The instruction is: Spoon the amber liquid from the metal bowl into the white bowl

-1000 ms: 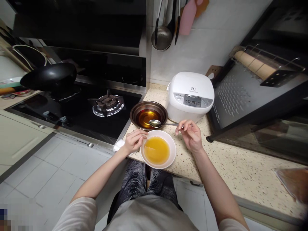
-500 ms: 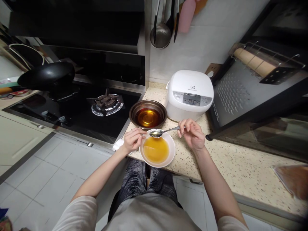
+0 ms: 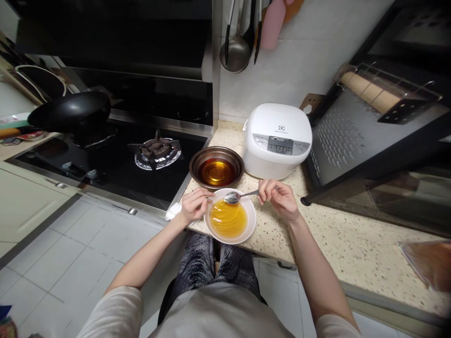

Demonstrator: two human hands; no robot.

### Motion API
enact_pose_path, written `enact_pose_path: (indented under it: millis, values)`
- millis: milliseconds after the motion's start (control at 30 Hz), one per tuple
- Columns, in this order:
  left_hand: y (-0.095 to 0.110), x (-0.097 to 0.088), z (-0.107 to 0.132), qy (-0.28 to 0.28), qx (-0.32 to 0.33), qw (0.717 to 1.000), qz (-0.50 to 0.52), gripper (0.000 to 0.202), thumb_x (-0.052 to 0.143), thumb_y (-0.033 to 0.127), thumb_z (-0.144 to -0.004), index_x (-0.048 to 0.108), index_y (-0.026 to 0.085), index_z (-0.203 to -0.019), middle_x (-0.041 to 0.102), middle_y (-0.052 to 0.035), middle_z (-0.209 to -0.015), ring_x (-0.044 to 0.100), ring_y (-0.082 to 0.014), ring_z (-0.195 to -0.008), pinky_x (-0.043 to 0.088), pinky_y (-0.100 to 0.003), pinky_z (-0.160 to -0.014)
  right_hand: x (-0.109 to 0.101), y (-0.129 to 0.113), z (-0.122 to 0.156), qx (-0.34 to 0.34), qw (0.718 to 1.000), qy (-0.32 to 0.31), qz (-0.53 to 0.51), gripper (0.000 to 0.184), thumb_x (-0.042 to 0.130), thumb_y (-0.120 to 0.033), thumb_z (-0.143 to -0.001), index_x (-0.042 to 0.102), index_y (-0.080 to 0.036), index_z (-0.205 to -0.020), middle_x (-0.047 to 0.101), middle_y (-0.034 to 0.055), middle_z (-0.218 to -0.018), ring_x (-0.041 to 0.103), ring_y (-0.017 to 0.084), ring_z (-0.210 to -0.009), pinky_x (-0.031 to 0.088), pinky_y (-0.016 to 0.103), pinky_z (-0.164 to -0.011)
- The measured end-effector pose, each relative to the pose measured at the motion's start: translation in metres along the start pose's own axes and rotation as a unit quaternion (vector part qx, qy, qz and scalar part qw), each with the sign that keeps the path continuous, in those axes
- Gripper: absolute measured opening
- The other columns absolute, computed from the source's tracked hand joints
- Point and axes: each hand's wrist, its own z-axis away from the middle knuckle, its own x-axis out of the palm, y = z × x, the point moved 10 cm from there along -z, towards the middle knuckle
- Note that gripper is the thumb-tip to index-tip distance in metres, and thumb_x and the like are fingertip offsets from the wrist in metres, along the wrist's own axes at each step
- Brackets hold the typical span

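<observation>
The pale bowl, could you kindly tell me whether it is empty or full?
Partly full: yellow liquid lies in the pale bowl, with bare inner wall showing above it.

The bowl [image 3: 251,216] is whitish, its liquid [image 3: 228,223] yellow (the countertop [image 3: 338,234] speckled).

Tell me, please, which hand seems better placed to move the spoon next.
Probably the right hand: it holds the spoon over the pale bowl, while the left hand is at the rim.
</observation>
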Motion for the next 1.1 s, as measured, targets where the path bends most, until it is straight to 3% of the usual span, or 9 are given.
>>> enact_pose_path:
  millis: [200, 467, 933, 1100]
  values:
    - [0.002, 0.001, -0.002, -0.003, -0.001, 1.0, 0.014, 0.024, 0.046, 0.013, -0.096, 0.066, 0.016, -0.082, 0.076, -0.0093, -0.091, 0.074, -0.0194, -0.089, 0.063, -0.035, -0.077, 0.001, -0.003, 0.002, -0.005, 1.0, -0.014, 0.028, 0.032, 0.061, -0.043, -0.094, 0.06, -0.022, -0.07, 0.055, 0.0035, -0.063, 0.051, 0.019, -0.059, 0.04, 0.035, -0.06]
    - [0.002, 0.002, -0.002, -0.011, -0.005, 1.0, 0.022, 0.026, 0.044, 0.014, -0.097, 0.066, 0.016, -0.083, 0.076, -0.0091, -0.092, 0.075, -0.0188, -0.094, 0.064, -0.032, -0.078, -0.005, 0.002, 0.001, 0.004, 1.0, 0.021, 0.009, 0.035, 0.065, -0.048, -0.091, 0.059, -0.022, -0.068, 0.052, 0.0027, -0.061, 0.051, 0.019, -0.058, 0.041, 0.035, -0.058]
    - [0.002, 0.003, -0.003, -0.013, -0.001, 0.999, 0.041, 0.023, 0.045, 0.011, -0.096, 0.066, 0.015, -0.087, 0.075, -0.0105, -0.094, 0.073, -0.0197, -0.094, 0.063, -0.034, -0.079, -0.039, 0.019, -0.002, 0.008, 0.972, 0.218, -0.088, 0.035, 0.071, -0.048, -0.087, 0.055, -0.023, -0.07, 0.046, 0.0005, -0.069, 0.045, 0.016, -0.064, 0.048, 0.03, -0.06]
    - [0.002, 0.004, -0.003, -0.018, -0.001, 0.999, 0.045, 0.023, 0.045, 0.011, -0.096, 0.067, 0.014, -0.088, 0.074, -0.0104, -0.093, 0.073, -0.0202, -0.094, 0.063, -0.035, -0.079, -0.038, 0.038, -0.004, 0.026, 0.97, 0.23, -0.079, 0.033, 0.072, -0.048, -0.087, 0.057, -0.022, -0.074, 0.055, 0.0019, -0.083, 0.053, 0.014, -0.071, 0.052, 0.029, -0.069]
